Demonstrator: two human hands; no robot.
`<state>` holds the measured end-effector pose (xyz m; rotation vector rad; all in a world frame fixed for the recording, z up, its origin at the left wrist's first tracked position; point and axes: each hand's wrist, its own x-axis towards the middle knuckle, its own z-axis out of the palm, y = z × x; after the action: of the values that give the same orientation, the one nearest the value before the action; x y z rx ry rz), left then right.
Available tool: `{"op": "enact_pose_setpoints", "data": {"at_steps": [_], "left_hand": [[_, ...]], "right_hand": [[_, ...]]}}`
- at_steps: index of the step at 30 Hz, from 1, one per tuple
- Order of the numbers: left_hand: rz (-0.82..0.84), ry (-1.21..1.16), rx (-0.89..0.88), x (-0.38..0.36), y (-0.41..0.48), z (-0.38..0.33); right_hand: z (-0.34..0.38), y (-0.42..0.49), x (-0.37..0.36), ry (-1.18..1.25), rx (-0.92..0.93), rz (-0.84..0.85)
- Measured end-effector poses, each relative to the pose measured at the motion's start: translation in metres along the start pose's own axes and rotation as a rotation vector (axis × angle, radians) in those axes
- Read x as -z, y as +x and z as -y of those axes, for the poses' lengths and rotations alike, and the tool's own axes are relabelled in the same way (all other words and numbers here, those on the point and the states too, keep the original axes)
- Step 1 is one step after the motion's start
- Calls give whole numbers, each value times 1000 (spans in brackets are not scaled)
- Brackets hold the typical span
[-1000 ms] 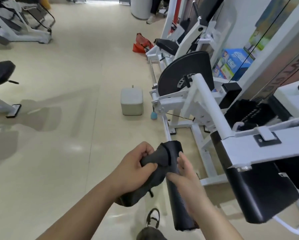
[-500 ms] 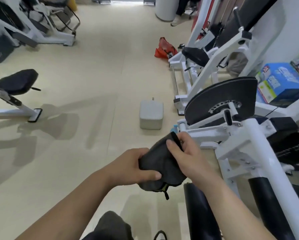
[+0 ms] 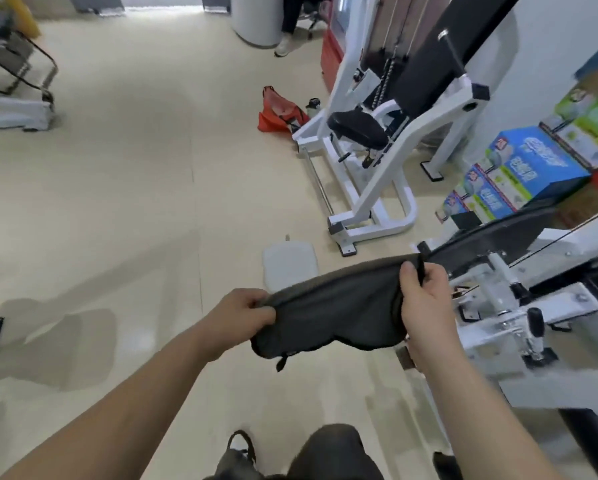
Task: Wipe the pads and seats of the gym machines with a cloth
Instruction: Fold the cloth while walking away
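Cloth (image 3: 332, 306) — dark grey, pulled out wide in the air between the two hands, about the middle of the view and above the pale floor (image 3: 117, 174). The left hand (image 3: 242, 315) grips its left end, fingers curled round a bunch of the fabric. The right hand (image 3: 423, 303) holds the right end, thumb pressed on the upper edge and fingers folded behind it. The lower edge sags between them, and a small tab hangs from it near the left hand.

Just beside the right hand stands the white frame of the nearest machine (image 3: 532, 306), blurred, with a black disc-shaped part behind the cloth's right end — whether the two touch cannot be told. A pale grey box (image 3: 288, 263) sits on the floor just beyond the cloth. Farther off is a second white machine with a black seat (image 3: 358, 128), a red bag (image 3: 278, 110) by its foot and blue cartons (image 3: 529, 168) to its right.
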<state>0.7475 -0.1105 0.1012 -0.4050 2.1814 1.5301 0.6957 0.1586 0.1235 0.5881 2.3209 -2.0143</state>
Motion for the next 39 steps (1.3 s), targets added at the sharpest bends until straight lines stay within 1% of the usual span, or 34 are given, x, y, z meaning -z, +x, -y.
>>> {"op": "enact_pose_setpoints", "data": {"at_steps": [3, 4, 6, 9, 12, 14, 15, 19, 21, 23, 27, 29, 31, 33, 36, 39], "left_hand": [[8, -288, 17, 39, 52, -34], [28, -331, 17, 47, 74, -42], [43, -277, 14, 57, 122, -53], [11, -195, 12, 61, 181, -63], [9, -228, 93, 74, 237, -77], [30, -261, 189, 90, 270, -87], [68, -270, 256, 100, 288, -93], [340, -284, 520, 129, 343, -103], [445, -279, 571, 137, 377, -102], [483, -229, 557, 146, 418, -102], [492, -50, 497, 166, 497, -110], [565, 40, 467, 179, 542, -109], [589, 150, 397, 184, 573, -103], [537, 258, 313, 179, 596, -88], [407, 370, 147, 157, 639, -44], [362, 448, 9, 123, 682, 16]], "right_hand": [[-4, 28, -17, -94, -52, -85], [-6, 39, -24, -111, -86, -112], [-15, 68, -39, -94, -162, -174], [-24, 106, -62, -75, -247, -212], [-26, 156, -91, -43, -319, -242], [-20, 184, -109, -8, -370, -255], [-15, 198, -119, 8, -390, -268], [8, 240, -156, 29, -404, -337], [11, 260, -174, 36, -401, -396], [4, 280, -195, 37, -409, -447], [-20, 305, -243, 82, -511, -559], [-36, 316, -272, 133, -555, -641], [-52, 326, -294, 169, -608, -659], [-78, 337, -315, 183, -684, -672], [-136, 356, -340, 217, -749, -669], [-217, 372, -360, 296, -824, -658]]}}
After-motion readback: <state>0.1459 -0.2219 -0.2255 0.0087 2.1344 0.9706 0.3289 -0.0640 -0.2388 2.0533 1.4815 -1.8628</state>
